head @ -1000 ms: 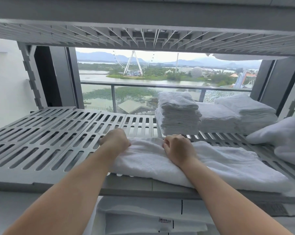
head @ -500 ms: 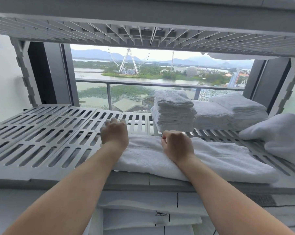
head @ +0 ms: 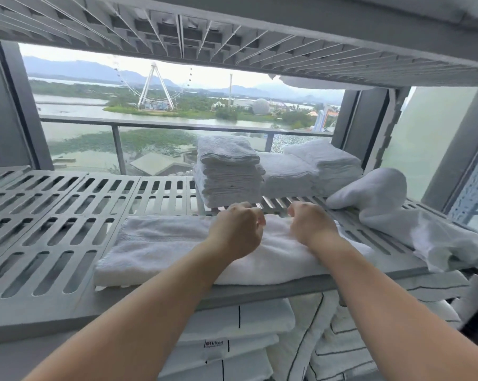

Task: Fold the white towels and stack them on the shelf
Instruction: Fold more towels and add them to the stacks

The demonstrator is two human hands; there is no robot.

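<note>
Left hand (head: 236,229) and right hand (head: 312,224) rest curled on the folded towel (head: 163,248); actual grasp cannot be determined. A towel stack (head: 228,171) stands just behind on the shelf (head: 54,215), with a loose towel (head: 383,199) at right.

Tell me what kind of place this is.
Probably a hotel linen store: folded white towel stacks on a slotted grey shelf, Hilton-labelled linen below, and a high window onto a Ferris wheel.
</note>
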